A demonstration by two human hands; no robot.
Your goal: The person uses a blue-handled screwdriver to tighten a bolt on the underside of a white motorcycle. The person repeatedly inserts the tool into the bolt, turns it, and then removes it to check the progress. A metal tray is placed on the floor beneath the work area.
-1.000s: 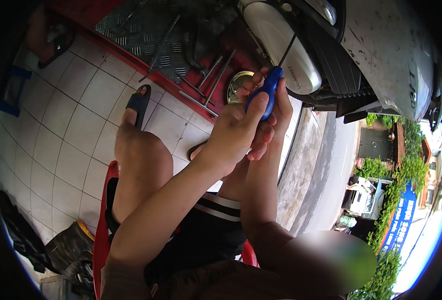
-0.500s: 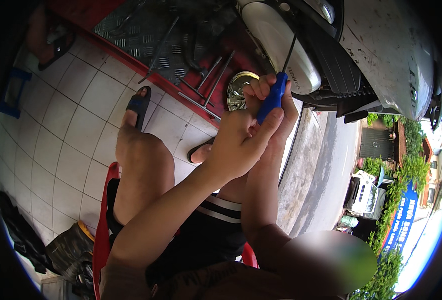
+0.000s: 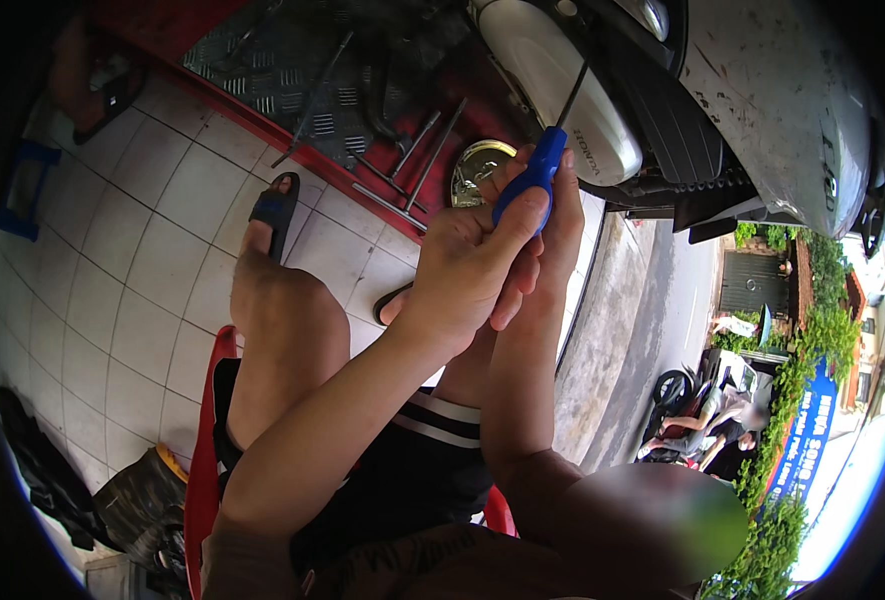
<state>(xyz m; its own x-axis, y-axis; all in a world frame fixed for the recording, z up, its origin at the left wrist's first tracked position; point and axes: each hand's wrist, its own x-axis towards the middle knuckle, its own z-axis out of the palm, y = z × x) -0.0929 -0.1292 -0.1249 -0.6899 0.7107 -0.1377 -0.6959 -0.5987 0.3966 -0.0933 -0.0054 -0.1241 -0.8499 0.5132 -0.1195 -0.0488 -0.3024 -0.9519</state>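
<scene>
A screwdriver with a blue handle [image 3: 534,180] and a thin dark shaft is between my two hands, its shaft slanting up and to the right. My left hand [image 3: 467,265] grips the butt end of the handle, thumb laid along it. My right hand [image 3: 562,205] closes around the handle from the right, nearer the shaft. Beyond the hands, the shaft overlaps a silver engine cover [image 3: 537,85] of a motorbike [image 3: 762,100]; whether the tip touches anything, I cannot tell.
A red platform [image 3: 312,160] with metal tread plates carries several long metal tools [image 3: 432,155] and a shiny round dish [image 3: 477,170]. My knees and a red chair [image 3: 202,440] are below. Another person's sandalled foot [image 3: 112,105] stands far left; a road [image 3: 652,300] runs at right.
The screwdriver has shifted slightly down and left. My left hand has turned and moved back along the handle. On the road, a motorbike with riders has come into view.
</scene>
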